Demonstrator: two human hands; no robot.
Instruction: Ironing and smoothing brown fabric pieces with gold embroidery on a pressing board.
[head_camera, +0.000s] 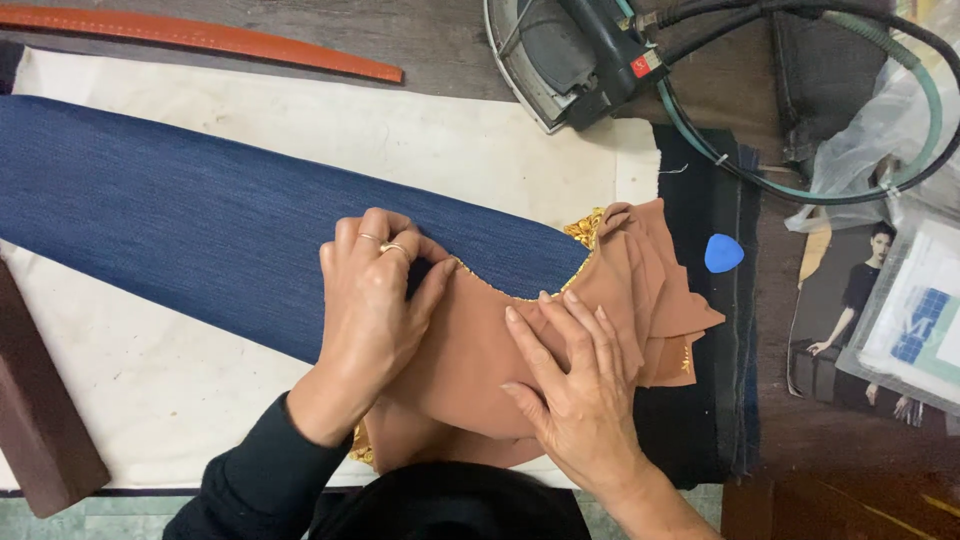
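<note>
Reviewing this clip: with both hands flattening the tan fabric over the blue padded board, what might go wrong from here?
1. The tan fabric is bunched in loose folds at its right end; pressing by the left hand and right hand may set unwanted creases.
2. The gold trim along the curved edge could shift off the blue padded board.
3. The iron sits close behind with its hose looped alongside, perhaps within snagging range.

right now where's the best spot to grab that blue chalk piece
Pinch the tailor's chalk across its flat faces at the rounded wide edge, coming from above on its right. It lies flat on the dark fabric, apart from the brown garment.
</note>
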